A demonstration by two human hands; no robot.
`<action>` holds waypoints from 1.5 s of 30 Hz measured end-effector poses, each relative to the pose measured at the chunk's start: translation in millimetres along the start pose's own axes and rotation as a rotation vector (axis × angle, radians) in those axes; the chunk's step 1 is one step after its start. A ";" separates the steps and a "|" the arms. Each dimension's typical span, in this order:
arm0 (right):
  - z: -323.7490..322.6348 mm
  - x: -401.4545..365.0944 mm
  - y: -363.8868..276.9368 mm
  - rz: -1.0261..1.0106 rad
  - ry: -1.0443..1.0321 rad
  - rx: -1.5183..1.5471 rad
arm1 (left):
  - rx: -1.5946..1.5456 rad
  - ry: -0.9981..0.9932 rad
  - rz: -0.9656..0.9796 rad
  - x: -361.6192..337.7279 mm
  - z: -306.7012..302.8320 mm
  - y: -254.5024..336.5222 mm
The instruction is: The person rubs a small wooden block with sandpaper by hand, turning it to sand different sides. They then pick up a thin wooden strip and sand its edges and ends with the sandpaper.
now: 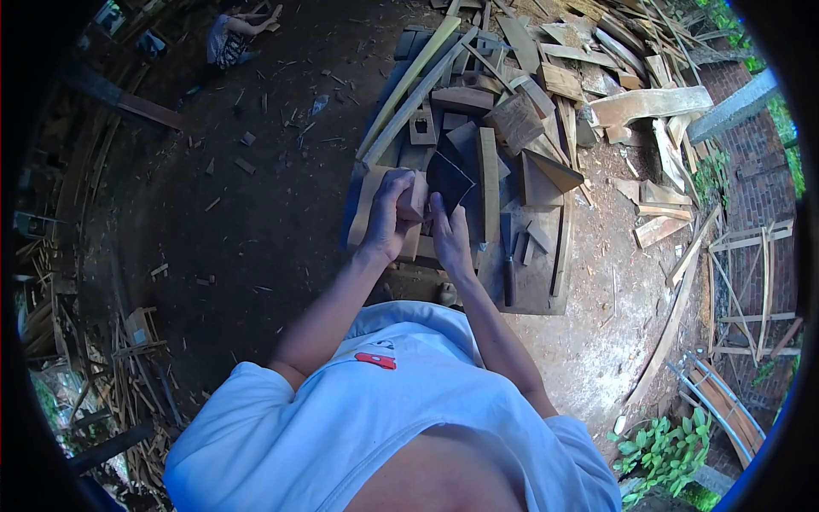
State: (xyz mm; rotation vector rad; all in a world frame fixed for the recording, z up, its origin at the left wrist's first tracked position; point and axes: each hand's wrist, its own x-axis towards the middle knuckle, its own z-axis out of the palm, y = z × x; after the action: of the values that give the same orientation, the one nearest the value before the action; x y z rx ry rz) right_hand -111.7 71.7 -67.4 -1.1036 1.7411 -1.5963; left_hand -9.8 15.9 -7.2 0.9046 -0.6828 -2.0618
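Observation:
My left hand (pixel 392 210) is wrapped around a chunky wooden block (pixel 414 196) above the near left end of a low workbench (pixel 535 288). Just right of the block is my right hand (pixel 452 235), its thumb raised and fingers stretched out, with nothing visible in it. Under the block lies a wavy-edged piece of wood (pixel 364 209). Beyond my right hand sits a dark panel (pixel 450 181) with a thin pale edge. A long narrow wooden bar (pixel 489 183) lies to its right.
Wood offcuts cover the bench, among them a block with a square hole (pixel 421 128). A dark-handled tool (pixel 510 277) lies at the near right. Scrap timber (pixel 653 104) is heaped beyond. Another person (pixel 232 36) sits at the far left. Chips litter the ground.

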 end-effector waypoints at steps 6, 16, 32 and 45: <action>-8.1 -4.4 -33.8 0.641 -0.009 0.603 | 0.240 -0.073 0.280 9.0 -5.0 -10.2; -12.1 11.9 -36.6 0.425 -0.031 0.784 | 0.308 -0.209 0.275 8.0 3.7 -11.2; -18.8 0.0 -73.7 -0.439 -0.122 -0.475 | 0.058 -0.106 0.013 38.4 -31.8 -22.6; 2.1 20.2 -60.8 -0.347 -0.094 -0.580 | 0.296 0.080 0.100 51.1 -34.8 -19.5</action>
State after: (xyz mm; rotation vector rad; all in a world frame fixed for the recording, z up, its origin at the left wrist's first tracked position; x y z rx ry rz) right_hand -107.6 55.5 -5.5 -1.8044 2.0957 -1.2075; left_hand -14.2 -20.3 -60.8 1.0888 -0.9867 -1.8552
